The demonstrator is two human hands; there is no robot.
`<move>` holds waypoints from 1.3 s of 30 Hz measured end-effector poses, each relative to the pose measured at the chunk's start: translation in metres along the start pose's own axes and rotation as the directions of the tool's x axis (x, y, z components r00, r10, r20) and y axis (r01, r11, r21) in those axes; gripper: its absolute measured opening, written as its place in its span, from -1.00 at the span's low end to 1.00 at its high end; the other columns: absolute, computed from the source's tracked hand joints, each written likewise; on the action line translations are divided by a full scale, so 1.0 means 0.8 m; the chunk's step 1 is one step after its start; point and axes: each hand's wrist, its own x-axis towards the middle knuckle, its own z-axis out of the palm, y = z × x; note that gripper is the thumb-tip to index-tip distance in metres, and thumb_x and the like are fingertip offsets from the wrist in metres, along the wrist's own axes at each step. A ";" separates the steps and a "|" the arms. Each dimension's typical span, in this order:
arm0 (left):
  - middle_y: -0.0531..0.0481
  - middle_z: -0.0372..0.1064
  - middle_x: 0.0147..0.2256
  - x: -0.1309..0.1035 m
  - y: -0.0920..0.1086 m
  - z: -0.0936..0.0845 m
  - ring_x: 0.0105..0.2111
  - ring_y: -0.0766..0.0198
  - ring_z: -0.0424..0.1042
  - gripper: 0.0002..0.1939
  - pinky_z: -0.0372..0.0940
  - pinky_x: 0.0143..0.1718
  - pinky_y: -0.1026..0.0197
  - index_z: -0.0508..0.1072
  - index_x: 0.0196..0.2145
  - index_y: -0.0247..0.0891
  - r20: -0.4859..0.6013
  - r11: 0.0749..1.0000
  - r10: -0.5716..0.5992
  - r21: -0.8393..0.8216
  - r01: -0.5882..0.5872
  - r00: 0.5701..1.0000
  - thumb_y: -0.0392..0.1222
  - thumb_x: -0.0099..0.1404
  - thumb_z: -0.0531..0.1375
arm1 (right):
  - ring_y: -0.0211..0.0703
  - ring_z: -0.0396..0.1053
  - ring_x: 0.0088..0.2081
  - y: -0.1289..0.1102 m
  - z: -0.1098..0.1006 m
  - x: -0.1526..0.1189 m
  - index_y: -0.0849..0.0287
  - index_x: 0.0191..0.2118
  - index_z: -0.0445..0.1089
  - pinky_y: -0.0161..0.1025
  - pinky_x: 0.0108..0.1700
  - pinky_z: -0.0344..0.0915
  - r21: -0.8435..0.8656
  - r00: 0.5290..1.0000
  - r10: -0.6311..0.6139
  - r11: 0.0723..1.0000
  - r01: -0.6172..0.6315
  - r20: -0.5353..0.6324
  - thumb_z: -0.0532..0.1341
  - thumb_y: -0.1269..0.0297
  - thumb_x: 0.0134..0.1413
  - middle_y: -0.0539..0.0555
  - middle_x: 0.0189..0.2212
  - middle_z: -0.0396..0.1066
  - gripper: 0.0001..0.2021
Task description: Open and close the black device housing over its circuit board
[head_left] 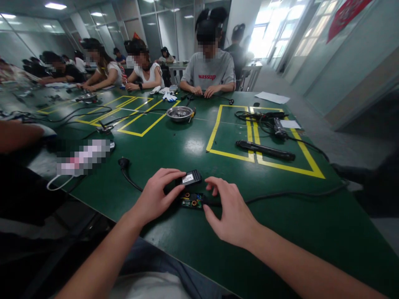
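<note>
Between my hands, an open black case with a circuit board (192, 201) lies on the green table (168, 257); copper coils show on the board. Just behind it is a black cover (192, 177) with a white label, tilted, its left end between the thumb and fingers of my left hand (157, 194). My right hand (232, 211) is beside the case's right end, thumb and fingers apart, with nothing seen between them. A black cable (280, 194) runs from that end under my right hand and off to the right.
A metal bowl (180, 113) stands farther back. A black plug (124, 162) lies left of my left hand, near a pixelated pale object (85, 158). At the right are a long black part (264, 150) and tangled cables inside yellow tape. Several people sit across the table.
</note>
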 end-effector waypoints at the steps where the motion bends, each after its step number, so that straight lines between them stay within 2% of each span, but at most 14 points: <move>1: -0.19 0.62 0.07 -0.004 0.002 -0.002 0.06 0.02 0.57 -0.67 0.49 0.14 -0.05 0.61 0.18 -0.19 -0.001 0.999 0.038 -0.028 -0.038 0.999 -0.13 0.54 0.29 | 0.07 0.48 -0.16 -0.001 -0.002 0.000 0.17 0.23 0.25 0.04 -0.05 0.36 0.002 1.000 -0.001 1.000 0.001 0.001 0.29 0.39 0.11 0.18 -0.06 0.51 -0.45; 4: -0.16 0.66 0.01 -0.009 0.010 -0.006 0.01 0.04 0.57 -0.69 0.49 0.08 -0.03 0.63 0.15 -0.18 0.080 0.988 0.140 -0.082 -0.133 0.987 -0.17 0.50 0.31 | 0.11 0.49 -0.08 -0.003 -0.005 0.000 0.17 0.26 0.26 0.08 0.01 0.36 0.006 0.999 -0.005 1.000 0.005 0.042 0.34 0.34 0.11 0.22 0.01 0.51 -0.41; 6: -0.15 0.67 -0.02 -0.008 0.015 -0.007 -0.02 0.04 0.56 -0.73 0.49 0.06 -0.04 0.66 0.10 -0.18 0.136 0.982 0.175 -0.095 -0.163 0.975 -0.21 0.49 0.29 | 0.14 0.50 -0.02 -0.002 -0.005 0.001 0.14 0.16 0.36 0.10 0.05 0.34 0.003 0.996 -0.005 1.000 0.005 0.086 0.36 0.32 0.15 0.21 0.02 0.52 -0.54; 9: -0.15 0.68 -0.02 -0.005 0.018 -0.007 -0.02 0.04 0.55 -0.75 0.48 0.05 -0.05 0.66 0.07 -0.19 0.164 0.978 0.191 -0.111 -0.175 0.968 -0.22 0.49 0.29 | 0.12 0.49 0.01 0.000 -0.003 0.003 0.11 0.01 0.45 0.10 0.06 0.31 -0.003 0.992 0.007 1.000 -0.007 0.129 0.36 0.32 0.22 0.17 -0.01 0.54 -0.74; 19: -0.15 0.63 -0.03 -0.009 0.018 -0.007 -0.02 0.02 0.55 -0.75 0.47 0.07 -0.05 0.62 0.06 -0.16 0.207 0.993 0.095 -0.095 -0.076 0.974 -0.16 0.45 0.35 | 0.11 0.49 -0.04 0.000 -0.002 0.003 0.12 -0.01 0.48 0.08 0.03 0.29 -0.016 0.991 0.009 1.000 -0.007 0.136 0.39 0.33 0.25 0.17 -0.05 0.57 -0.77; 28: -0.12 0.63 -0.05 -0.007 0.020 -0.006 -0.05 0.04 0.53 -0.74 0.45 0.04 -0.01 0.60 0.07 -0.17 0.203 0.991 0.111 -0.093 -0.094 0.973 -0.15 0.45 0.35 | 0.11 0.50 -0.05 0.001 -0.001 0.002 0.12 -0.01 0.45 0.07 0.02 0.28 -0.027 0.991 -0.007 1.000 0.011 0.135 0.37 0.33 0.25 0.15 -0.08 0.57 -0.78; 30: -0.11 0.62 -0.06 -0.009 0.021 -0.006 -0.05 0.05 0.53 -0.72 0.45 0.03 0.01 0.58 0.09 -0.17 0.195 0.992 0.102 -0.091 -0.085 0.975 -0.15 0.46 0.34 | 0.12 0.50 -0.04 0.001 -0.001 0.001 0.11 -0.01 0.44 0.08 0.03 0.28 -0.031 0.990 -0.010 0.999 0.014 0.138 0.36 0.33 0.26 0.16 -0.07 0.57 -0.78; 32: -0.11 0.61 -0.06 -0.011 0.021 -0.005 -0.07 0.07 0.53 -0.70 0.46 -0.01 0.03 0.56 0.10 -0.17 0.169 0.994 0.067 -0.091 -0.052 0.983 -0.15 0.44 0.34 | 0.12 0.49 -0.05 0.001 -0.001 0.001 0.12 0.06 0.40 0.07 0.03 0.28 -0.031 0.993 -0.002 0.999 0.006 0.115 0.36 0.32 0.23 0.17 -0.06 0.57 -0.69; 35: -0.14 0.60 -0.03 -0.014 0.018 -0.003 -0.05 0.07 0.54 -0.75 0.47 0.01 0.03 0.52 0.05 -0.18 0.057 0.995 -0.010 -0.097 0.015 0.998 -0.16 0.44 0.33 | 0.11 0.48 -0.10 0.000 -0.002 0.001 0.16 0.16 0.32 0.03 -0.02 0.30 -0.036 0.998 0.014 0.999 -0.012 0.061 0.34 0.30 0.20 0.20 -0.08 0.56 -0.56; 37: -0.16 0.61 0.03 -0.013 0.014 0.001 0.00 0.04 0.54 -0.81 0.47 0.08 -0.03 0.50 0.01 -0.17 -0.019 0.996 -0.051 -0.080 0.049 0.999 -0.19 0.46 0.31 | 0.09 0.47 -0.14 0.000 -0.002 0.001 0.14 0.08 0.34 0.01 -0.05 0.30 -0.051 0.998 0.007 0.999 -0.004 0.064 0.30 0.32 0.21 0.18 -0.12 0.55 -0.67; 39: -0.17 0.61 0.09 -0.011 0.011 0.005 0.07 0.01 0.53 -0.84 0.47 0.15 -0.10 0.50 -0.01 -0.16 -0.037 0.996 -0.079 -0.048 0.077 0.996 -0.22 0.48 0.28 | 0.06 0.46 -0.17 0.000 -0.002 0.002 0.12 -0.07 0.37 -0.01 -0.08 0.27 -0.069 0.996 -0.012 0.997 0.018 0.088 0.25 0.37 0.24 0.15 -0.19 0.53 -0.84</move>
